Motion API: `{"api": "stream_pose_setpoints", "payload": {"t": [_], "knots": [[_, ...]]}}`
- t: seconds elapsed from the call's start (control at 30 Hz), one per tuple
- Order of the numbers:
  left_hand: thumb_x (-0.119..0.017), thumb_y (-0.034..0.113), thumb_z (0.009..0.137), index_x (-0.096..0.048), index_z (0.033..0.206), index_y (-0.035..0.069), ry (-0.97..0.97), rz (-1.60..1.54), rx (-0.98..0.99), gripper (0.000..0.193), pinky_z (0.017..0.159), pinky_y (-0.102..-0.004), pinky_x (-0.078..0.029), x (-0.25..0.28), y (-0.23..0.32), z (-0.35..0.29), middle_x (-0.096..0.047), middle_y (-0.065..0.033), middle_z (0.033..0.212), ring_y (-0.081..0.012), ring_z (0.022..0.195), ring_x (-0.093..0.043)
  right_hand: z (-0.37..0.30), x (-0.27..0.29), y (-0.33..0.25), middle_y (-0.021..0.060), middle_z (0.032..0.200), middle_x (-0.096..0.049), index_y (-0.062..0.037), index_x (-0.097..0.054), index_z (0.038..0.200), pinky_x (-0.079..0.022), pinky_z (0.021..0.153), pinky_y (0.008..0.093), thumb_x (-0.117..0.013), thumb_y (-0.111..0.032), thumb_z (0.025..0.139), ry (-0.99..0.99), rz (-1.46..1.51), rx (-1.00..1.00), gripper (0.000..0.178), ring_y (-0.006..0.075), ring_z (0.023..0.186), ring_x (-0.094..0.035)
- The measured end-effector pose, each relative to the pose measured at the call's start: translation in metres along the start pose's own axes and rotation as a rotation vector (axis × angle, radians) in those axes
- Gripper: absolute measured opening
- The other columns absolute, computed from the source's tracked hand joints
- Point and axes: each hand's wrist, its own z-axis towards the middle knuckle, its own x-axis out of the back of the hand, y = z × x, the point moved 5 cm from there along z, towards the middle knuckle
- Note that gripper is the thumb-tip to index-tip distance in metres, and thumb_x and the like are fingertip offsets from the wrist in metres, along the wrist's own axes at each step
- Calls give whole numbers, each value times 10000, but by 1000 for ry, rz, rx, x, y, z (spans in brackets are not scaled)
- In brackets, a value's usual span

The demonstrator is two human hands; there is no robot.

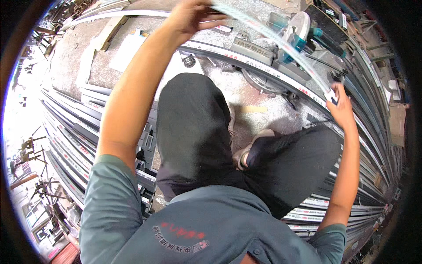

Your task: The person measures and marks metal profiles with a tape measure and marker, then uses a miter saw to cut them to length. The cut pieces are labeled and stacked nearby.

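My left hand (191, 15) is raised at the top of the view, fingers closed on one end of a long, thin, pale strip (272, 37). The blurred strip slants down to the right, where my right hand (339, 105) pinches its other end near a small white and dark piece. Below the strip lies a long metal profile (246, 59) with red and white labels, running across the bed of a teal and white mitre saw (292, 33). I sit or crouch with dark trousers (193, 132) and a light shoe (248, 152) showing.
Stacks of long dark and silver metal profiles (74, 136) lie to my left and more run along the right (373, 145). The concrete floor (259, 110) is dusted with metal shavings. Boards and a white sheet (127, 48) lie at the back left.
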Motion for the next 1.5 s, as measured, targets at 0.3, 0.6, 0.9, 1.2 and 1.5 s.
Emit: {"api": "stream_pose_setpoints", "payload": {"t": [0.3, 0.6, 0.9, 1.2, 1.5], "knots": [[-549, 208, 1028, -505, 833, 76, 1002, -329, 20, 239, 486, -312, -526, 295, -120, 13, -513, -60, 654, -176, 536, -544, -17, -89, 202, 44, 655, -387, -33, -537, 928, -343, 576, 355, -762, -245, 932, -61, 10, -265, 309, 155, 625, -383], [-643, 191, 998, -616, 934, 64, 1143, 131, 376, 145, 599, -344, -558, 246, -223, 45, -648, -53, 791, -146, 632, -599, 25, -149, 228, 88, 709, -501, -38, -586, 968, -402, 613, 363, -754, -248, 931, -55, 42, -287, 271, 214, 632, -471], [-830, 453, 854, -671, 1103, 18, 825, 1638, -181, 526, 863, -460, -528, 134, -191, 73, -696, -183, 1066, -341, 989, -671, 16, -153, 235, 240, 1099, -707, 22, -644, 1202, -537, 865, 426, -778, -364, 903, -62, 58, -456, 507, 368, 992, -697], [-756, 471, 862, -628, 1340, 102, -264, 1737, -409, 617, 941, -437, -417, -60, -266, 140, -665, -89, 1134, -296, 1027, -621, 18, -117, 238, 87, 796, -691, -98, -627, 991, -531, 682, 427, -812, -506, 818, -81, -88, -491, 480, 307, 771, -697], [-806, 414, 822, -660, 1257, 73, -126, 1777, -413, 572, 998, -465, -403, 73, -223, 93, -699, -88, 1128, -297, 1106, -627, 12, -130, 227, 119, 848, -719, -98, -621, 989, -533, 737, 484, -789, -521, 808, -105, -76, -482, 489, 375, 843, -710]]}}
